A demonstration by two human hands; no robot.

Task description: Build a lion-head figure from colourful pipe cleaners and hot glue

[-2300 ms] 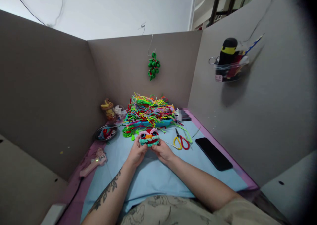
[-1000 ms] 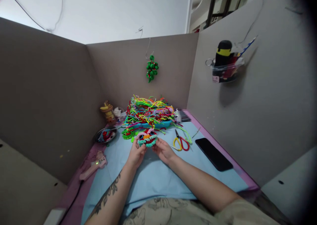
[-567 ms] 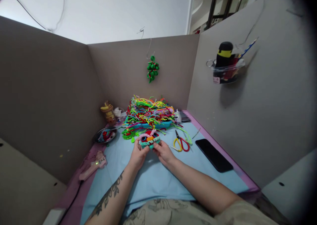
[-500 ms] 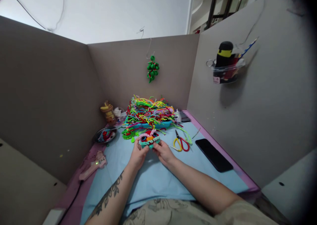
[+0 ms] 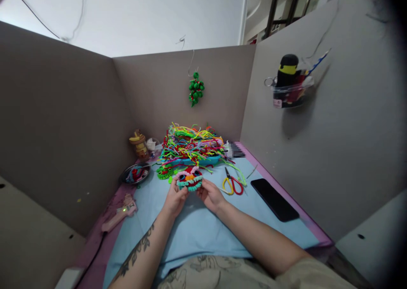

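Novice: Where is the pipe-cleaner face [image 5: 190,179] right now?

Maker: It's raised just above the blue mat [image 5: 197,232], in front of the heap of loose pipe cleaners [image 5: 190,144]. The left hand [image 5: 174,200] pinches its left edge and the right hand [image 5: 211,195] its right edge. Both are closed on it; how the thumbs sit I cannot tell.

Novice: How should it be handled?

Maker: Lightly, I'd judge, with the fingertips only. A hard squeeze would likely flatten the teal fringe along the bottom and the pink loops on top. Turn it by rolling the rim between the fingers, not by tugging one strand, since wound wire can slip loose.

Novice: Anything nearby to mind?

Maker: The scissors [image 5: 232,183] lie just right of the right hand, and the phone [image 5: 274,198] lies further right. The glue gun [image 5: 119,212] at the mat's left edge shows a green light, so it is probably hot. Forearms belong clear of it.
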